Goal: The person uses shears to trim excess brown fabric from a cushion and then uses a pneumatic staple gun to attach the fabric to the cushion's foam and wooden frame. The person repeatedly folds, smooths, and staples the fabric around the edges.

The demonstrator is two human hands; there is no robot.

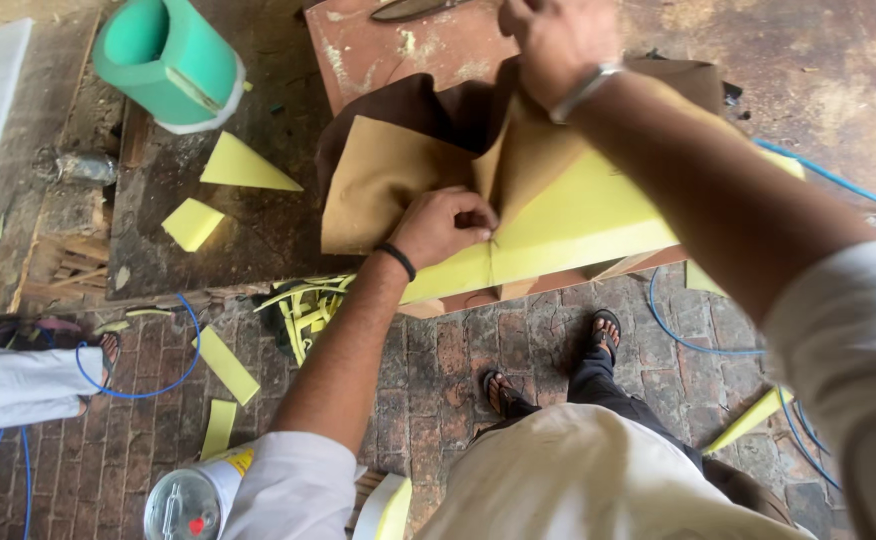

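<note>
A yellow foam block [578,225] lies on a wooden bench [388,50], partly covered by a sheet that is brown on one side and tan on the other [388,175]. My left hand [443,225] pinches a fold of the tan sheet against the foam's near edge; a black band sits on that wrist. Farther back, my right hand [553,40], with a metal bracelet, grips the sheet's far fold and pulls it up over the foam.
A green foam roll [163,60] stands at the back left beside yellow foam offcuts [243,165]. More yellow scraps [303,305] and a blue cable [173,375] lie on the brick floor. Another person's leg [18,385] is at left. A can [188,500] stands near me.
</note>
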